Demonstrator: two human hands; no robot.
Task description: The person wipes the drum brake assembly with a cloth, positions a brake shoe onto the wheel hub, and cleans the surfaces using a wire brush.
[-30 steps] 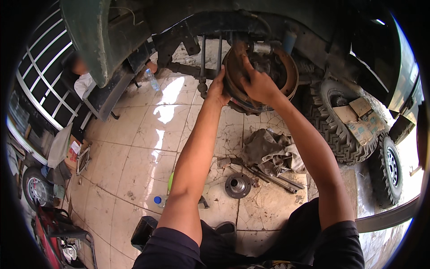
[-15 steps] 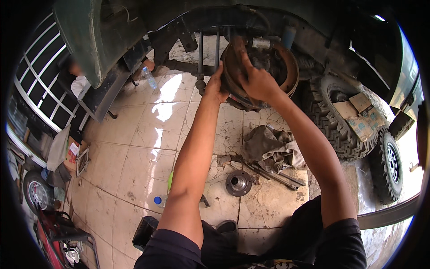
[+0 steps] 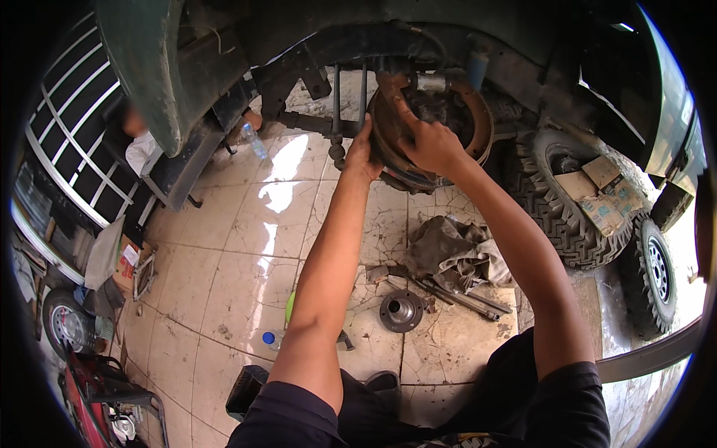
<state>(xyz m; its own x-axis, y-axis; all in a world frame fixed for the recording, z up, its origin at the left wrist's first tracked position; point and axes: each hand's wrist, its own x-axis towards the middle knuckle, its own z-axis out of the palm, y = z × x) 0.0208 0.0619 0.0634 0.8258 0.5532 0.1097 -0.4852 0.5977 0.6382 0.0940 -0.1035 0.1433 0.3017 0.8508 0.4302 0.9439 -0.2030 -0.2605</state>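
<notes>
Under a dark green vehicle, a round rusty brake assembly [image 3: 478, 123] with a curved shoe and metal cylinder hangs at upper centre. My left hand [image 3: 361, 153] grips the left outer rim, its fingertips partly hidden. My right hand [image 3: 433, 145] is on the rusty curved part at the assembly's front left, index finger stretched up along it, other fingers curled. Below on the floor lie a flanged metal hub [image 3: 400, 312], a crumpled grey cloth [image 3: 448, 250] and long metal bars [image 3: 478, 306].
Two large tyres [image 3: 545, 224] [image 3: 650, 299] stand at right, cardboard [image 3: 597, 187] on one. At left are a person [image 3: 140, 149], a metal grille [image 3: 71, 127], a spare wheel [image 3: 63, 321] and a red machine [image 3: 89, 396]. Bottles [image 3: 254, 138] [image 3: 270, 340] are on the tiled floor [image 3: 202, 276].
Both hands stay on the brake assembly with very little movement; the right index finger remains extended. The whole view has shifted slightly, first up, then back down.
</notes>
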